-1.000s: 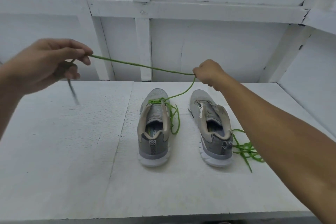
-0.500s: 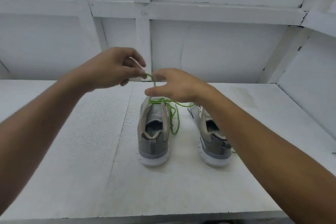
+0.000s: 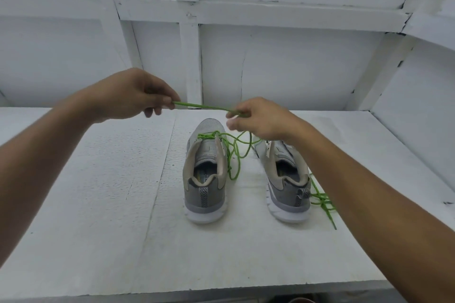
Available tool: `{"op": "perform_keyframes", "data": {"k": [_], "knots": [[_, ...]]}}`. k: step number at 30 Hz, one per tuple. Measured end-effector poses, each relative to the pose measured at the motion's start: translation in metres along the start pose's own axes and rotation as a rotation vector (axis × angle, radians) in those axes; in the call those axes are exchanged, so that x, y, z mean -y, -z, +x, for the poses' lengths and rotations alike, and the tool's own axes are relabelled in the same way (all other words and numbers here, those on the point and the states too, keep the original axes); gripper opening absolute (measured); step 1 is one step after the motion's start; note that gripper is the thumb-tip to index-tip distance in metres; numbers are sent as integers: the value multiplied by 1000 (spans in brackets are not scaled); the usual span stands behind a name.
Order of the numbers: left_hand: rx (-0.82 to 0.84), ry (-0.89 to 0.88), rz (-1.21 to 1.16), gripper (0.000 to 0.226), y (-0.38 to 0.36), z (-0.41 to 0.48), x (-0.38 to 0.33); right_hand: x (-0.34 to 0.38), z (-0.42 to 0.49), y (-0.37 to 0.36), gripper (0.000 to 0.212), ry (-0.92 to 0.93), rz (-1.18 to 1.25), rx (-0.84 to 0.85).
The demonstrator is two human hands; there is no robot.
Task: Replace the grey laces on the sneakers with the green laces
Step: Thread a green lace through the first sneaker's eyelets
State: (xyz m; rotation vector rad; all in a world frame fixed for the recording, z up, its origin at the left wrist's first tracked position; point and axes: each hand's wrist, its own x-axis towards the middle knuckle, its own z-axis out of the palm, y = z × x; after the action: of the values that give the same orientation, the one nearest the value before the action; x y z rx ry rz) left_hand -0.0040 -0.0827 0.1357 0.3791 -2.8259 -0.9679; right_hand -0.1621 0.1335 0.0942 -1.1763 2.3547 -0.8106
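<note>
Two grey sneakers stand heel-toward-me on the white table. The left sneaker carries a green lace at its top eyelets, and the loose part loops down its right side. My left hand pinches that lace above the table. My right hand pinches the same lace a short span to the right, above the shoes, so a taut stretch runs between them. The right sneaker is partly behind my right forearm. A second green lace lies bunched beside its heel.
White panelled walls with beams close off the back and right side. The table's front edge runs along the bottom of the view.
My hands came together over the left sneaker half a second ago and have now drawn apart a little, stretching a short length of green lace between them.
</note>
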Motion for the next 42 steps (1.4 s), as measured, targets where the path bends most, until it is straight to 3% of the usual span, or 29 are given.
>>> {"op": "perform_keyframes", "data": {"k": [2, 3, 7, 13, 18, 21, 27, 35, 42], "knots": [[-11, -15, 4, 7, -9, 4, -7, 4, 0, -5, 65, 32, -84, 24], [-10, -22, 1, 5, -14, 6, -12, 8, 1, -9, 67, 73, -40, 5], [-66, -50, 12, 12, -33, 17, -25, 19, 6, -22, 31, 175, 454, -16], [-40, -35, 24, 19, -39, 19, -27, 16, 8, -46, 8, 146, 679, -155], [-46, 114, -18, 26, -53, 30, 1, -1, 26, -59, 9, 34, 530, -274], [39, 250, -21, 26, -80, 41, 29, -12, 46, -68, 9, -48, 408, -316], [20, 505, -268, 42, -119, 56, 51, -15, 76, -79, 13, -119, 221, -229], [-1, 558, -397, 20, -119, 64, 59, -24, 97, -94, 20, -208, 61, -159], [41, 532, -466, 14, -121, 62, 65, -24, 102, -104, 17, -229, -40, -139]]}}
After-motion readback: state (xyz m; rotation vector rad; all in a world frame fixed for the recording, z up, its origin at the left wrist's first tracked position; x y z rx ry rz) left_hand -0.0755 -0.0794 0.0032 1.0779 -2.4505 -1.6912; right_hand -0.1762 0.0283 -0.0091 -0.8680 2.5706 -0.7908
